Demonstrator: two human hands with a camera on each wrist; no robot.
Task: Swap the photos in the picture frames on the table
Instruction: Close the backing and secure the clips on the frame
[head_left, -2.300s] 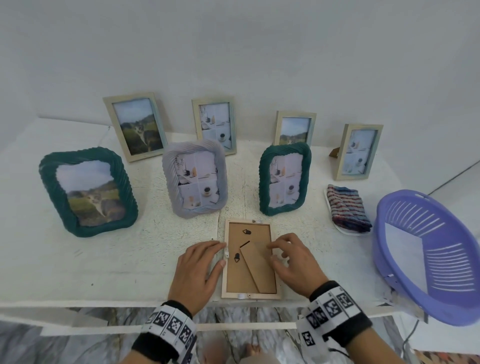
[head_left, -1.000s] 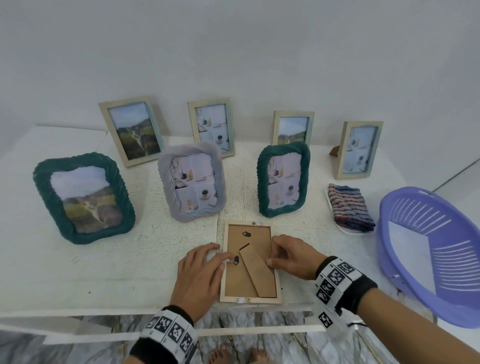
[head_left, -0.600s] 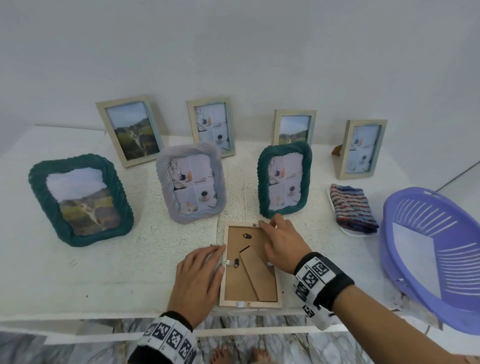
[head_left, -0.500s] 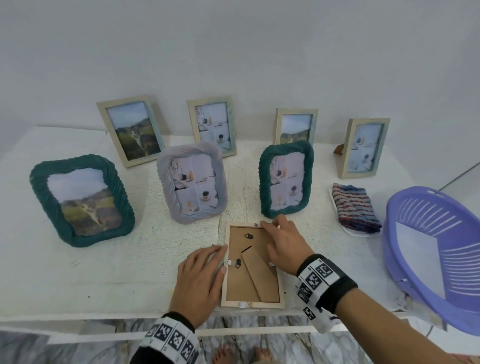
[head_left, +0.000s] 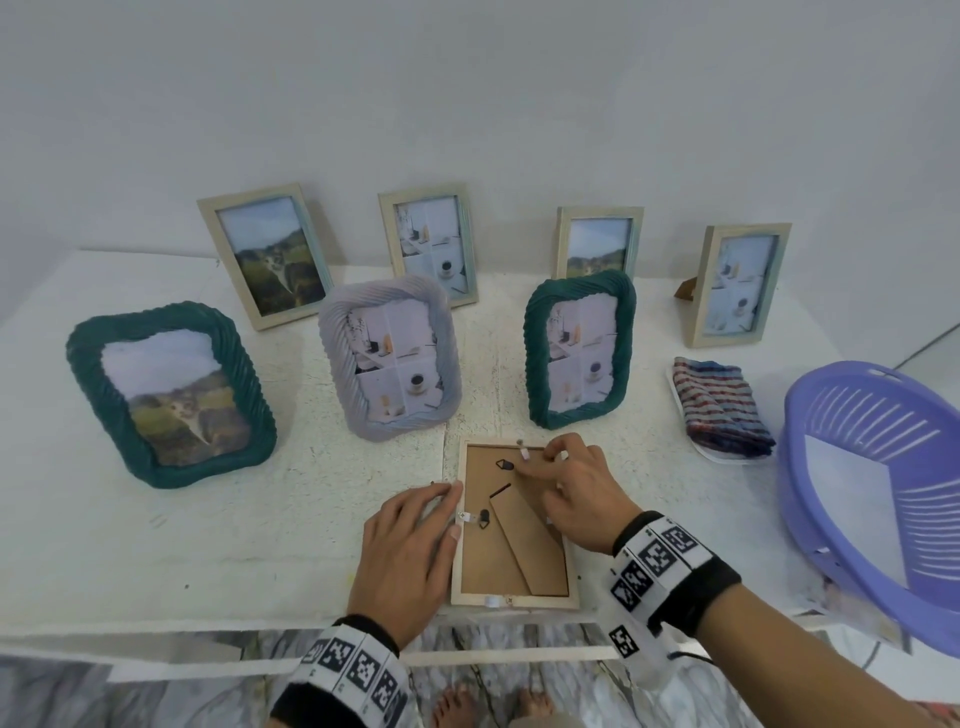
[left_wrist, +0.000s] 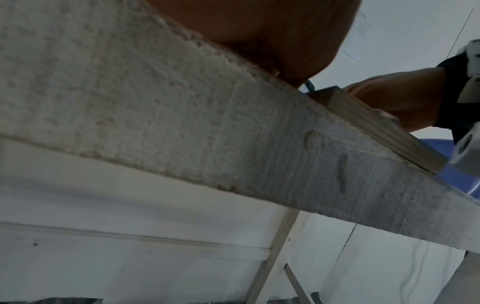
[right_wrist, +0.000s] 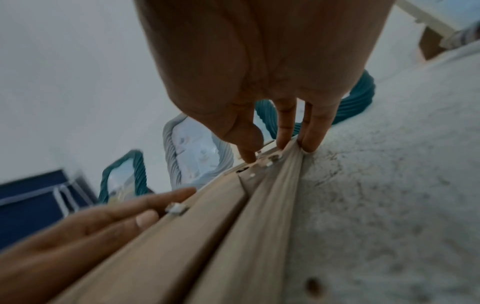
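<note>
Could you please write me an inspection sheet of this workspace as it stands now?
Surface: white rough table, frames spread across it.
Job's things: wooden frame lies face down at the front edge, backing board in place, a clip at its left side; seven frames stand upright behind it, four plain in the back row, two green and one grey in front.
Clutter: striped cloth folded at right; purple basket at the right edge.
Grippers: left hand rests flat against the frame's left side; right hand has fingertips at the frame's top edge.
Cables: a thin one under the right wrist.
Surroundings: plain white wall; bare feet on marbled floor.
</note>
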